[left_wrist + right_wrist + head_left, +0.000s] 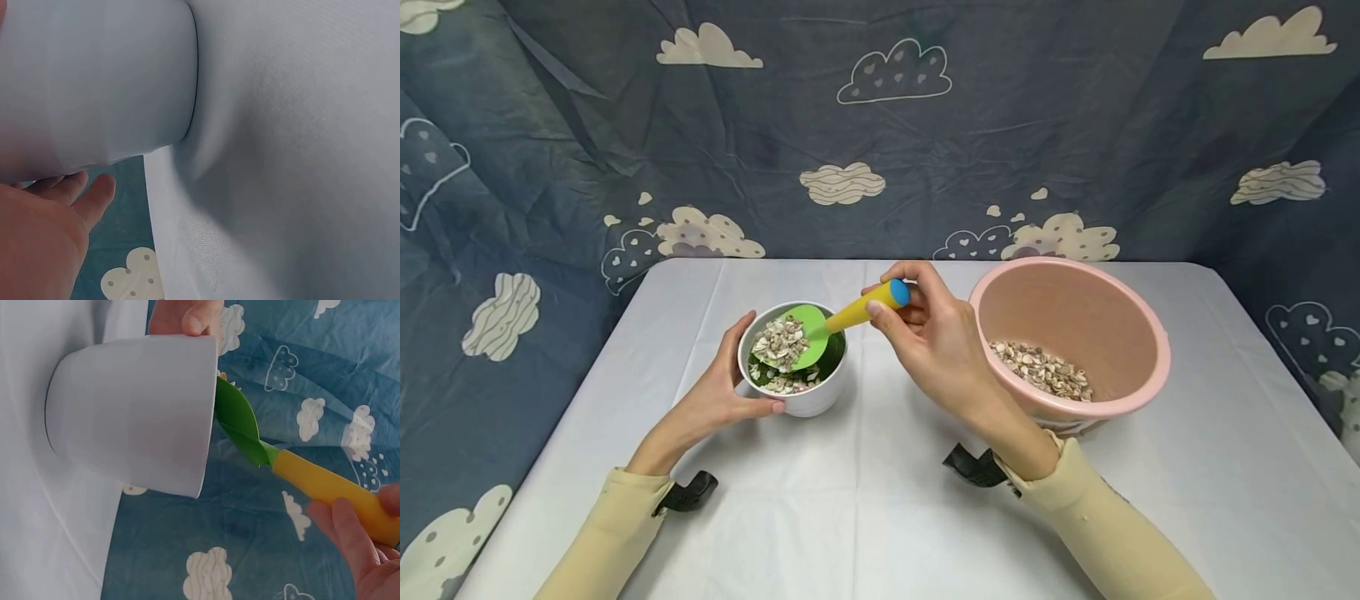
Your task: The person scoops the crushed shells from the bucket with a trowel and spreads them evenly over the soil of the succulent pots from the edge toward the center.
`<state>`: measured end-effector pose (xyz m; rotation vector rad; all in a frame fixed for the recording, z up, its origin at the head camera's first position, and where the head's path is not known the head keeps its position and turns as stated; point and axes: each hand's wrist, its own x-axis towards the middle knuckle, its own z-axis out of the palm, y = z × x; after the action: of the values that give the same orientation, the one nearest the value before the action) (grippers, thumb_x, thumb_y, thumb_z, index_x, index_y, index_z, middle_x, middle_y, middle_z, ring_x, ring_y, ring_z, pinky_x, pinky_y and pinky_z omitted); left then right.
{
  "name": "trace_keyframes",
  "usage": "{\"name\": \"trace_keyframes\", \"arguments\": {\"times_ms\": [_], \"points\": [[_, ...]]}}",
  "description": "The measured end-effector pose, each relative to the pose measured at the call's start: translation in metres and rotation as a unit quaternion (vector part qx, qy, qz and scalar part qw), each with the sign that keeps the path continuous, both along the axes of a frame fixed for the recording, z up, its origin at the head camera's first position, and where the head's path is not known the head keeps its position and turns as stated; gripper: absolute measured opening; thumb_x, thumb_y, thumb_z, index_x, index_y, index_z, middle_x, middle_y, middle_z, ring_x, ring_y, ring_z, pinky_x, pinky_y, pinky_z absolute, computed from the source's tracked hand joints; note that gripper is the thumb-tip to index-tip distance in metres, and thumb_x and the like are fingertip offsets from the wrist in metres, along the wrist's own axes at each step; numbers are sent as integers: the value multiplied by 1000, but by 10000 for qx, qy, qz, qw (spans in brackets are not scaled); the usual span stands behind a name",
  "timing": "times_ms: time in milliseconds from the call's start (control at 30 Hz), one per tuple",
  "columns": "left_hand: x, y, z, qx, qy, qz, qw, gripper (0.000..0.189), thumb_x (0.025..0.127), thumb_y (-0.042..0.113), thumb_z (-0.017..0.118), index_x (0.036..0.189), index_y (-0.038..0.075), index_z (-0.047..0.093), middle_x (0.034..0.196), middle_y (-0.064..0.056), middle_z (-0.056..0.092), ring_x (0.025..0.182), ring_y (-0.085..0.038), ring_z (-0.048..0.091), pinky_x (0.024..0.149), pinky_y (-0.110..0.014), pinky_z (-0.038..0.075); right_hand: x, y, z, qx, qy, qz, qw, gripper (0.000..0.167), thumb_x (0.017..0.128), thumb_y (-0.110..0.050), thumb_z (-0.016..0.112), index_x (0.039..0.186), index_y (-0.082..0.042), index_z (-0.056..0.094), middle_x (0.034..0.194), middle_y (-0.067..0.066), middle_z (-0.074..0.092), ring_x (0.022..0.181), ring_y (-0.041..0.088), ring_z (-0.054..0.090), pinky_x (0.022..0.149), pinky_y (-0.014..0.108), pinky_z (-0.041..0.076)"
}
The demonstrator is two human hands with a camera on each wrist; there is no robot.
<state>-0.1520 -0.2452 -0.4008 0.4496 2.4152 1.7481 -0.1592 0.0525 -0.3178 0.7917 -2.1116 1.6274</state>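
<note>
Now the left hand [727,385] holds the white pot [811,405] from 8 o'clock, thumb at the rim. The right hand [942,346] grips the yellow handle [859,310] of the green scoop [812,323], and that handle points to 2 o'clock. The scoop, loaded with little bits [780,343], is at the pot's mouth. More bits lie in the big pink tub [1082,308] at 3 o'clock from the pot

"What's the pose?"

"The left forearm [598,537] and right forearm [1112,525], both sleeved, slant inward from the lower edge."

"And at their ends?"

"The left grip [717,397], a bare hand, curves with thumb apart from fingers. The right grip [938,348], also bare, is raised, thumb and fingers pinching."
</note>
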Motion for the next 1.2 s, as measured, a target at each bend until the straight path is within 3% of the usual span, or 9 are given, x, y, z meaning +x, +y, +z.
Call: {"name": "trace_keyframes", "arguments": {"times_ms": [433,700,1000,1200], "points": [[-1,-1,0,-60,-2,24,10000,123,69,7,89,158,20,5,158,-13,17,142,-32,25,115,-52,19,-2,0,-2,56,150,-15,9999,25,94,-12,68,113,-4,55,96,5,72,82,9,69,68,27,58],[2,4,3,-559,9,331,9979,125,67,18,92,158,20,7,159,-9,17,139,-33,28,112,-59,22,-1,-1,-1,89,409,179,9990,26,93,-11,68,114,-2,54,103,5,72,85,10,68,69,27,57],[2,5,6,-589,-165,286,9977,125,68,18,92,158,22,4,159,-12,16,140,-35,25,111,-61,20,-3,0,-3,-11,141,180,9997,26,93,-11,69,113,-3,55,98,6,72,83,11,70,68,28,58],[1,3,5,-595,-173,223,9978,126,69,18,91,158,24,3,159,-14,15,140,-36,26,111,-61,22,-4,-1,-3,-19,191,213,9996,26,93,-10,68,113,-2,54,99,7,72,83,11,70,68,28,58]]}}
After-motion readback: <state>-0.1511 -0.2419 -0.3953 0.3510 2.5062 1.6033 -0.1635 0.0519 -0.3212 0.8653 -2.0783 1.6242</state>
